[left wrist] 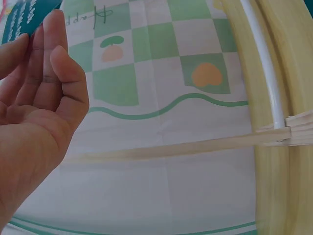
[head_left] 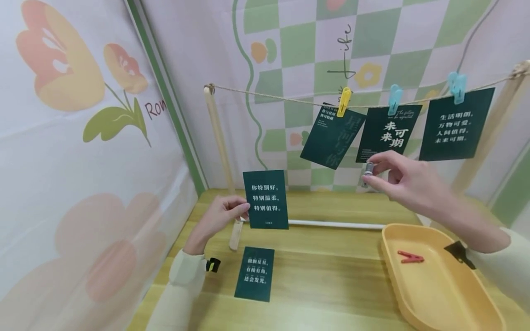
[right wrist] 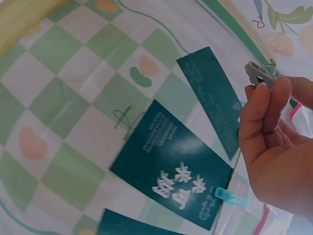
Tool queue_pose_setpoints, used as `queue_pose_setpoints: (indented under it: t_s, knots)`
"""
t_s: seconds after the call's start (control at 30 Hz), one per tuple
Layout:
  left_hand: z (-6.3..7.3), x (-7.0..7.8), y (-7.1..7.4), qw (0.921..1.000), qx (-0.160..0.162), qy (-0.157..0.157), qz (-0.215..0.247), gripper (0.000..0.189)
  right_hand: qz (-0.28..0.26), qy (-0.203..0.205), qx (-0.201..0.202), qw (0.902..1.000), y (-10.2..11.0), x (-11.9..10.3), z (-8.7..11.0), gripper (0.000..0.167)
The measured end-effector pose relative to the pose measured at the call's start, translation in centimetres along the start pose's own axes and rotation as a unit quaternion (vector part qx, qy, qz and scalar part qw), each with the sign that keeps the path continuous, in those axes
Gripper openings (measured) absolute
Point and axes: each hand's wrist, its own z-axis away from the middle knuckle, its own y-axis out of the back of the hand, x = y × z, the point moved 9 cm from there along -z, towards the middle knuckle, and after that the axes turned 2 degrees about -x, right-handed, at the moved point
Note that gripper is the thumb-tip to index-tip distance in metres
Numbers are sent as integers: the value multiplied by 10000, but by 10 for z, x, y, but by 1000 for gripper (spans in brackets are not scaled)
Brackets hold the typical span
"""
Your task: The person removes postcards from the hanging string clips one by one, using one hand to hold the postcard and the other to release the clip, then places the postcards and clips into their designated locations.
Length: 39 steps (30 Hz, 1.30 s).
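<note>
My left hand (head_left: 215, 218) pinches a dark green card (head_left: 267, 179) with white writing by its left edge, upright above the table. The same card (left wrist: 19, 22) shows only at the corner of the left wrist view. Raised at the right, my right hand (head_left: 414, 184) holds a grey clothespin (head_left: 369, 169) between thumb and fingertips, below the hanging cards. Three green cards hang from a twine line (head_left: 269, 95): the left card (head_left: 327, 142) tilts under a yellow clothespin (head_left: 343, 102), while blue clothespins (head_left: 394, 99) grip the middle card (head_left: 372, 122) and right card (head_left: 453, 138).
Another green card (head_left: 261, 292) lies on the wooden table (head_left: 327, 285). A yellow tray (head_left: 439, 294) at the right contains a red clothespin (head_left: 410, 257). Wooden posts (head_left: 220, 138) carry the twine at both ends, and a white rod (head_left: 335, 224) runs low between them.
</note>
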Motion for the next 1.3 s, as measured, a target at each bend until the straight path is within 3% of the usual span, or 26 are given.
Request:
queue_pose_setpoints:
  t_s: [0.37, 0.6, 0.87, 1.07, 1.3]
  knots:
    - [16, -25, -2, 9997, -209, -13, 138, 21, -763, -633, -685, 9927, -31, 49, 32, 31]
    - [27, -46, -5, 9989, -322, 348, 48, 21, -591, -1011, -916, 9889, -42, 76, 50, 36]
    - [29, -50, -14, 9973, -634, 379, -26, 22, -309, -1137, -1395, 9832, -60, 96, 69, 33]
    - [36, -58, -20, 9934, -913, 693, 99, 20, -426, -1308, -1693, 9759, -75, 107, 80, 33]
    - [41, -65, -32, 9879, -1407, 560, 323, 16, -272, -1421, -1945, 9702, -89, 124, 97, 32]
